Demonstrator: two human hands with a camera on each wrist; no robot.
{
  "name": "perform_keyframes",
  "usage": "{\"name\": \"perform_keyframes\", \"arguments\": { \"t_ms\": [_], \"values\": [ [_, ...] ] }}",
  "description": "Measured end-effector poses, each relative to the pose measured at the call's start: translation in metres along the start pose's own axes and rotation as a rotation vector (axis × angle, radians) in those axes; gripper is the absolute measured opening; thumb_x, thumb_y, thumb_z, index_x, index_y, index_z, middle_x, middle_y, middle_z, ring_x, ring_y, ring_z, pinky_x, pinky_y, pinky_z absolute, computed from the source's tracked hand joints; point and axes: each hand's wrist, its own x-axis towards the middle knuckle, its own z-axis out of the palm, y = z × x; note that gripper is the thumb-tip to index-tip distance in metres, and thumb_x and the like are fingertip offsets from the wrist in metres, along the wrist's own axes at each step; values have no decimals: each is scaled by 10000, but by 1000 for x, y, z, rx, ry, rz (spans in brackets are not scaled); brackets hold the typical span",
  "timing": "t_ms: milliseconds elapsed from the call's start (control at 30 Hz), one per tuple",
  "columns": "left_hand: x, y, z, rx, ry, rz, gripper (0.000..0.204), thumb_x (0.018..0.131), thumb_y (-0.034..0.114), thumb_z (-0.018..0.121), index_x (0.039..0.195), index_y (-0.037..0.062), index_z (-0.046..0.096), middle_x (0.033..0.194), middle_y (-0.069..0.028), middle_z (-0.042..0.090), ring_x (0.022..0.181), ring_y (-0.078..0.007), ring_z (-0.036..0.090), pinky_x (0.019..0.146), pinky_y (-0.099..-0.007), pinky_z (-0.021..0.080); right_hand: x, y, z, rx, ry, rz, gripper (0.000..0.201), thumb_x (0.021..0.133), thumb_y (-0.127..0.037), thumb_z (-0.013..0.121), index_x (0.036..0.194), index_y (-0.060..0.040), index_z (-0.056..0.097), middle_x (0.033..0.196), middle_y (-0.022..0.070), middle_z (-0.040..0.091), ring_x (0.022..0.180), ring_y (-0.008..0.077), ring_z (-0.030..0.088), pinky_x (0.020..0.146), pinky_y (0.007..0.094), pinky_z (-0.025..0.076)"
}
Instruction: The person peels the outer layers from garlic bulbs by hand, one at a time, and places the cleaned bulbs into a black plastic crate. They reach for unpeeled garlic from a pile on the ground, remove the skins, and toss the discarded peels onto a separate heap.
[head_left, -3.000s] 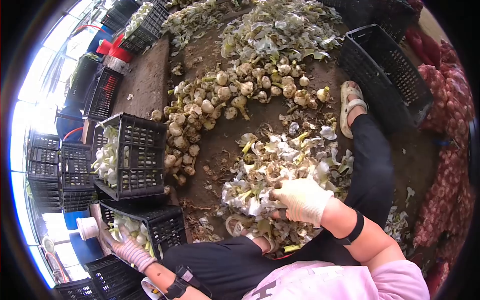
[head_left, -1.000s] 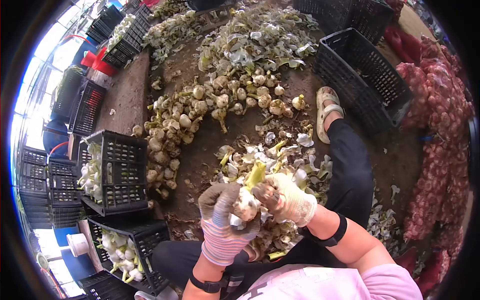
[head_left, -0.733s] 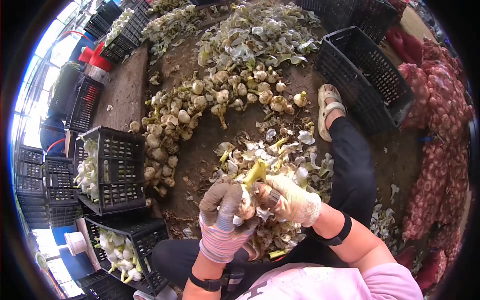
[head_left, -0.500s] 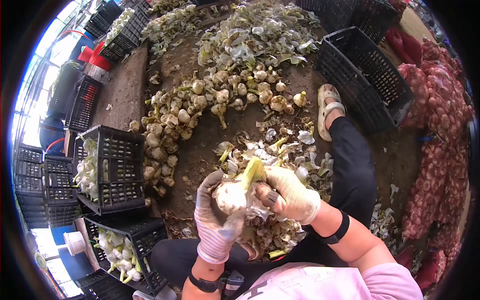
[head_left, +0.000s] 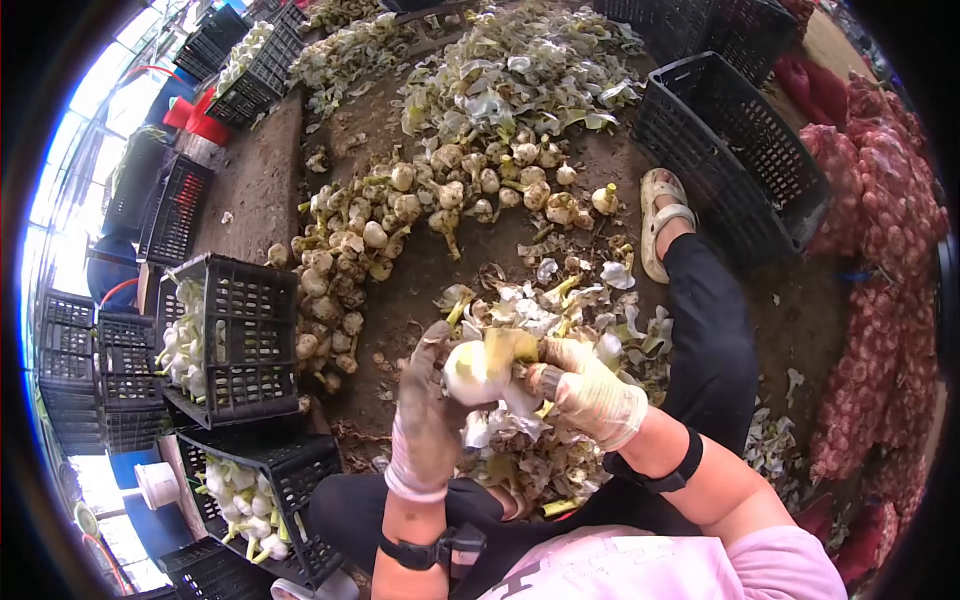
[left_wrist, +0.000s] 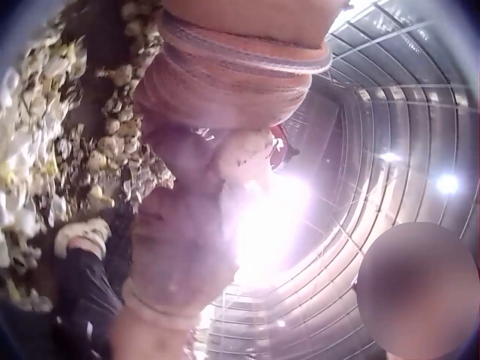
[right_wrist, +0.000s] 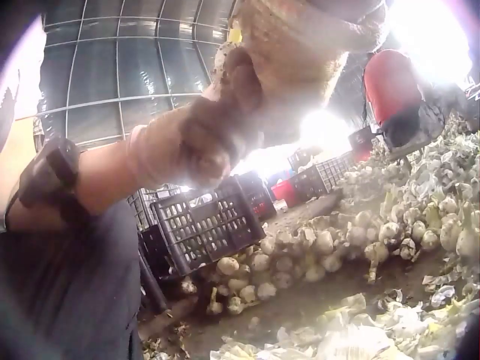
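Observation:
In the head view, a garlic bulb (head_left: 473,373), white with a thick yellow-green stem (head_left: 510,348), is up in front of the body. My right hand (head_left: 590,398), in a pale soiled glove, grips it at the stem side, with loose skin hanging under the fingers. My left hand (head_left: 422,425), in a striped glove dirty at the fingers, is blurred. Its fingers point up along the bulb's left side, fairly straight. The left wrist view shows gloved hands (left_wrist: 184,225) close up and blurred; in the right wrist view my left hand (right_wrist: 206,142) overlaps the right.
Below the hands lies a heap of garlic skins (head_left: 540,300). Unpeeled garlic bulbs (head_left: 350,240) form an arc beyond. Crates of cleaned garlic (head_left: 250,340) stand on the left, and a black crate (head_left: 735,160) at right. Red net sacks (head_left: 870,290) line the right edge.
My left hand has come from the crate at lower left to the bulb, then loosened from round it to straighter fingers. The bulb's dirty outer skin has given way to clean white.

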Motion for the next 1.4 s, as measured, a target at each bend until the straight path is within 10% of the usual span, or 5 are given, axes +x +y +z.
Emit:
{"name": "perform_keyframes", "arguments": {
  "t_ms": [100, 433, 800, 1000, 1400],
  "values": [
    [-4, -17, -9, 515, -131, 449, 509, 873, 333, 598, 1268, 34, 481, 1080, -95, 583, 1012, -195, 565, 908, -328, 451, -4, 2, 5, -232, -59, 99, 427, 825, -198, 476, 1191, 1, 566, 960, 59, 616, 826, 113, 528, 776, 262, 453],
    [-9, -6, 2, 79, -105, 195, 639, 887, 523, 492, 1191, -36, 548, 1102, -107, 607, 925, -167, 586, 831, -304, 483, 22, 2, -62, 32, 515, -110, 474, 830, -145, 620, 1267, -54, 464, 1035, 46, 587, 900, 136, 578, 747, 269, 486],
    [2, -8, -25, 549, 155, 584, 847, 789, 699, 524, 1223, -29, 523, 1135, -60, 541, 950, -142, 562, 812, -273, 481, -1, 0, 7, -28, 13, 12, 401, 874, -145, 582, 1239, -6, 494, 1131, 80, 579, 996, 122, 543, 859, 289, 450],
    [-10, 13, -19, -2, -88, 29, 728, 802, 433, 702, 1308, -13, 426, 1133, -134, 590, 1033, -223, 596, 905, -350, 494, 5, -4, -1, 264, -8, -26, 463, 859, -296, 665, 1198, -19, 513, 1110, 95, 597, 1035, 188, 579, 860, 335, 485],
    [-24, 2, -67, -578, -287, 203, 569, 754, 15, 515, 1310, 131, 493, 1283, -90, 547, 1297, -313, 385, 1062, -603, 283, 9, 0, -19, 351, 130, -49, 358, 877, -231, 623, 1169, -125, 445, 935, 9, 536, 751, 80, 529, 637, 227, 460]
  ]
}}
